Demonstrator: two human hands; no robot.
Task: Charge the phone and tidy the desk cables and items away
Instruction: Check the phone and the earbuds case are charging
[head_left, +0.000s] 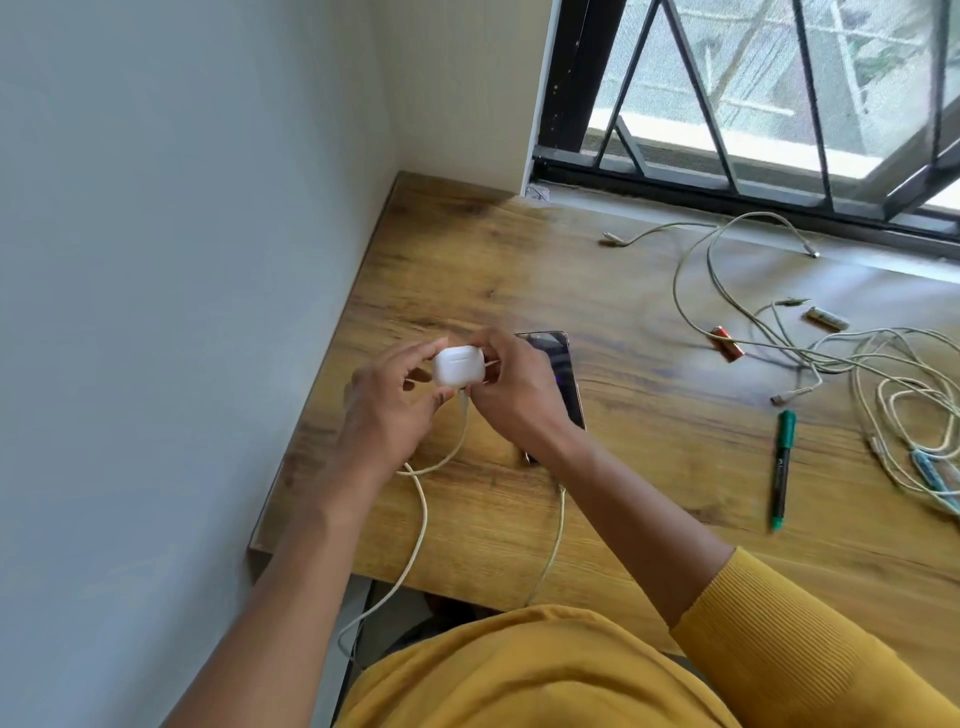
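A white charger block (456, 365) is held above the wooden desk (649, 457) between both hands. My left hand (387, 410) grips its left side. My right hand (511, 387) pinches its right side, where a white cable (418, 499) leaves the block and loops down over the desk's front edge. A dark phone (563, 374) lies flat on the desk, partly hidden under my right hand. A second pale cable (556, 535) runs from near the phone's lower end off the desk edge.
A tangle of pale cables (883, 374) spreads over the right of the desk. Near it lie a red battery (727, 343), a pale battery (827, 318), a green marker (782, 467) and a blue item (935, 478). A wall stands left, a barred window behind.
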